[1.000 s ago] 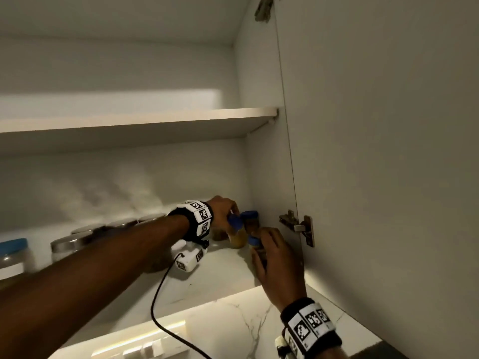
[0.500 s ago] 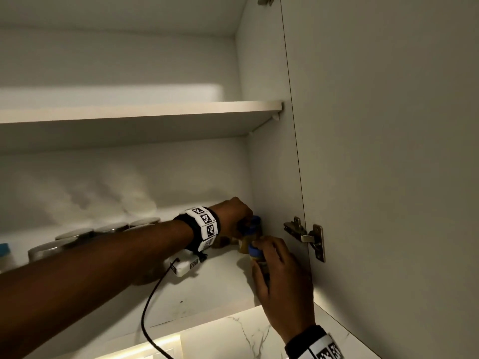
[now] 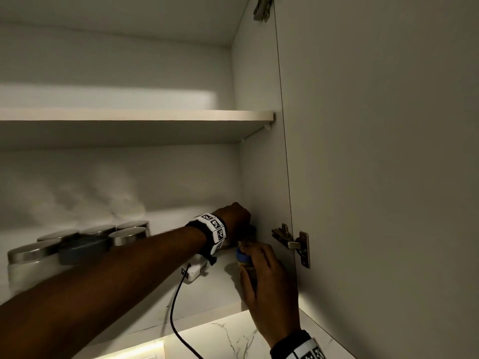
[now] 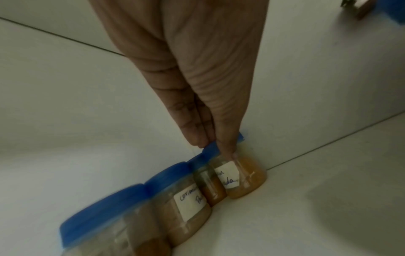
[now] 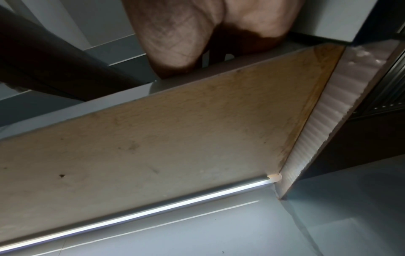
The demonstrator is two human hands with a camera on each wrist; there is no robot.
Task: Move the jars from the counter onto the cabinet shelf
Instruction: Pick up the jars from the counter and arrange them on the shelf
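A: What's biggest here?
B: The open cabinet door (image 3: 383,156), then the lower cabinet shelf (image 3: 207,288), with a marble tabletop (image 3: 233,338) lit below it.

A: What stands on that shelf?
B: At the left, steel-lidded jars (image 3: 127,233). In the back right corner, a row of blue-lidded spice jars (image 4: 190,204) touching each other, two with handwritten labels.

A: And the hands?
B: The left hand (image 3: 234,218) reaches to the corner; its straight fingers (image 4: 195,128) rest on the lid of the end jar (image 4: 243,175), which stands upright on the shelf against the side wall. The right hand (image 3: 269,294) has its fingers wrapped round another blue-lidded jar (image 3: 243,257), held upright at the shelf's front right, just beside the door hinge (image 3: 293,242).
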